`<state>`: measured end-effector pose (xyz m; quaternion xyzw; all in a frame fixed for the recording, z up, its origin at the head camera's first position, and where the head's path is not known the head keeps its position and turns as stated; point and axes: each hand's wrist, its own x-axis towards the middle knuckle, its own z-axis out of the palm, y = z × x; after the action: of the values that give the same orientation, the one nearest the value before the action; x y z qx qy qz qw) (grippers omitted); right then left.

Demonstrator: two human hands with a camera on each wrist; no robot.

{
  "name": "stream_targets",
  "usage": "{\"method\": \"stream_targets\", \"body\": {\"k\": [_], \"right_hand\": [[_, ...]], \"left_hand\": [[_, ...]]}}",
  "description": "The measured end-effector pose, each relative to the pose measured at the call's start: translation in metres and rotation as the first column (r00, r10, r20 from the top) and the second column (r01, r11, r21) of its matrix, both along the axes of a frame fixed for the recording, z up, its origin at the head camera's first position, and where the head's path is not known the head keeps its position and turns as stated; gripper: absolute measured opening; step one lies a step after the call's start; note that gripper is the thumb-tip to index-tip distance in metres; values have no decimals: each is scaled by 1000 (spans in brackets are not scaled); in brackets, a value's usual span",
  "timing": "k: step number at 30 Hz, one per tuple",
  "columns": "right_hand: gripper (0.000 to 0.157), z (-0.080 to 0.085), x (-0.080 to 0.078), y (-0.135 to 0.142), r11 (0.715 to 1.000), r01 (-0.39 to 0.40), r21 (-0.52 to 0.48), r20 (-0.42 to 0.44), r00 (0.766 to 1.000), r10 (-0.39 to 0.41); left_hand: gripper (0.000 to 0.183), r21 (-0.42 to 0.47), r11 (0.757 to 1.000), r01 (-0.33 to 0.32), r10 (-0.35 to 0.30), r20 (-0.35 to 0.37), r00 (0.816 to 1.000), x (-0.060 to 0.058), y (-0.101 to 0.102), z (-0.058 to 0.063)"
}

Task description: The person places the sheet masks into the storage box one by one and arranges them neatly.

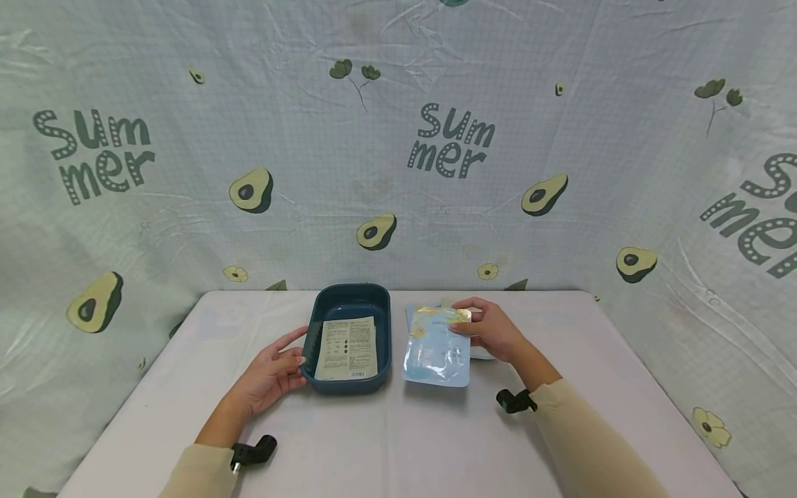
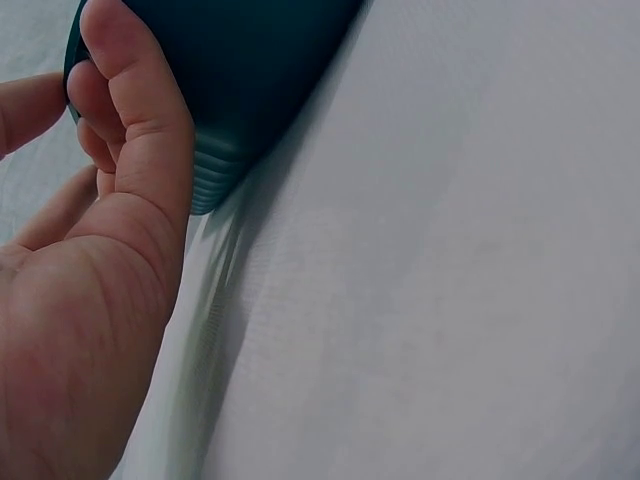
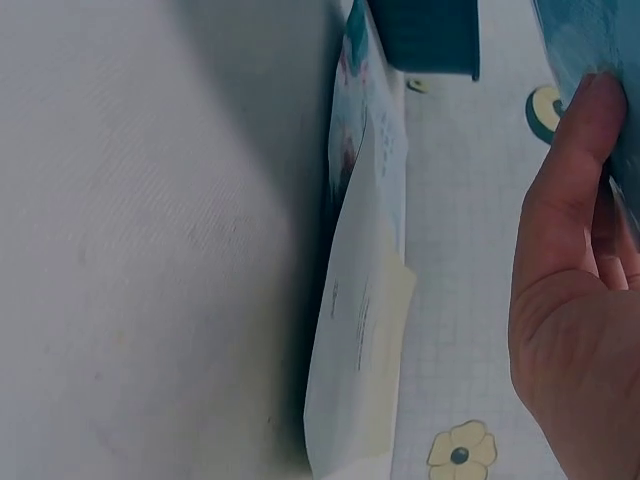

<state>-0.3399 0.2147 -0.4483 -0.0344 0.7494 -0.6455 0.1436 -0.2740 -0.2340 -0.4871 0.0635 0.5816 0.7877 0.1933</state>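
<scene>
A dark blue plastic tray [image 1: 384, 346] stands on the table, with beige printed packets [image 1: 346, 349] lying flat inside. My left hand [image 1: 274, 373] is at the tray's left side; in the left wrist view, its fingers [image 2: 135, 85] are bent against the rim and outer wall. To the right of the tray, my right hand [image 1: 495, 332] pinches the upper right edge of a shiny light blue sheet-mask packet [image 1: 438, 356], raised above the table. More flat packets [image 3: 360, 330] lie beneath it, mostly covered in the head view.
The table [image 1: 398, 449] has a white cover. Behind it hangs a pale curtain [image 1: 398, 263] printed with avocados, flowers and lettering. A black wrist camera [image 1: 254, 451] is strapped to the left arm and another camera [image 1: 515, 401] to the right.
</scene>
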Motion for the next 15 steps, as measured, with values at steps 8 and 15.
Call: {"method": "stream_targets", "body": {"k": [8,15], "right_hand": [[55,1,-4,-15,1000,-1,-16,3,1000,1],[53,5,-5,-30,1000,6,-28,8,1000,-6]], "left_hand": [[74,2,1000,4,-4,-14,1000,-1,0,-1],[74,-4,1000,0,0,-14,1000,-1,0,-2]]}}
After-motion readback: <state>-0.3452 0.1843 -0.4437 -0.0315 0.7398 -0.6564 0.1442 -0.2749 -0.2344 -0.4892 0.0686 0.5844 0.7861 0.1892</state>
